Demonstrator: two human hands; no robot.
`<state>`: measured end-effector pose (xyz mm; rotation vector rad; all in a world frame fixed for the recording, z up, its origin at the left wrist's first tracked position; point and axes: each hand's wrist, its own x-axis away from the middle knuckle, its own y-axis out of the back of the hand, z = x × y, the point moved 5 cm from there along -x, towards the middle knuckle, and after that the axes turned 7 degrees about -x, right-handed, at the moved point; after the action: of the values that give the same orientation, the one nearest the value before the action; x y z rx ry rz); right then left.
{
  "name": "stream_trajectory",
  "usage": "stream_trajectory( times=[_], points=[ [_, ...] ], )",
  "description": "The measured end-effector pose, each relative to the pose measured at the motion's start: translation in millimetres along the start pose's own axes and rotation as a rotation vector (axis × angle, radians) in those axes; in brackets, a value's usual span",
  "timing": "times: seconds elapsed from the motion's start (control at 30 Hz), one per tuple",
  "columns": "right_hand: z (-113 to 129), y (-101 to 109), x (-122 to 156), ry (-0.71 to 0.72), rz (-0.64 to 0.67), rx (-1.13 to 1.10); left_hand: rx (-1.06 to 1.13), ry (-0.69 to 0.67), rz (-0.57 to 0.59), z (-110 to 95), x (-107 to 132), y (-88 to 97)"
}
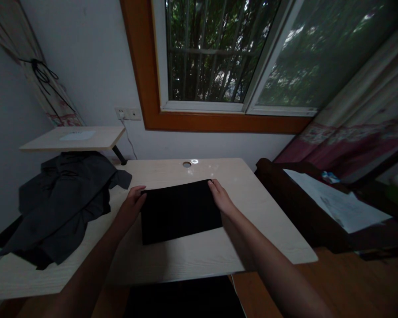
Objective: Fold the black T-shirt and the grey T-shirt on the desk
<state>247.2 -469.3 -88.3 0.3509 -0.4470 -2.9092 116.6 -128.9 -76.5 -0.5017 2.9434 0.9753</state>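
Note:
A flat black rectangle of what looks like folded cloth (pixel 181 214) is held over the middle of the desk. My left hand (pixel 135 202) is closed on its far left corner, thumb on top. At the far right corner my right hand (pixel 220 194) pinches the edge the same way. The near edge hangs or rests close to the desktop; whether it touches cannot be made out. To the left of my left hand lies a crumpled heap of dark grey clothing (pixel 69 198).
The pale wooden desk (pixel 265 221) has a cable hole (pixel 186 164) near its back edge. A raised shelf (pixel 102 136) bears a white paper (pixel 78 135). Right of the desk, a dark brown piece of furniture (pixel 301 207) holds a white sheet (pixel 338 201). A window stands behind.

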Motion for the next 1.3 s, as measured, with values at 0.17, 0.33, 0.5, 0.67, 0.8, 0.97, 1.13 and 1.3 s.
stream_trajectory(
  times=[0.17,0.33,0.5,0.67,0.8,0.97,1.13,1.3],
  points=[
    [-31,-10,-11,-0.171,-0.024,-0.016,0.030,0.179,0.001,41,-18,-19.5],
    [-30,-9,7,-0.278,0.143,-0.236,0.045,0.223,0.097,51,-9,-23.6],
    [-29,4,34,-0.312,0.374,-0.169,0.080,0.235,0.258,40,15,-24.4],
    [-38,8,43,-0.299,0.392,-0.213,0.153,0.257,0.248,33,23,-25.9],
    [-41,12,35,-0.237,0.236,-0.114,0.102,0.235,0.131,36,18,-29.9],
    [-42,12,29,-0.226,0.104,-0.024,0.032,0.199,0.008,31,14,-30.3],
    [-38,10,32,-0.189,0.103,0.118,0.033,0.198,0.042,33,14,-31.6],
    [-23,10,37,-0.127,0.147,0.398,-0.282,0.003,-0.035,33,11,-25.5]
  ],
)
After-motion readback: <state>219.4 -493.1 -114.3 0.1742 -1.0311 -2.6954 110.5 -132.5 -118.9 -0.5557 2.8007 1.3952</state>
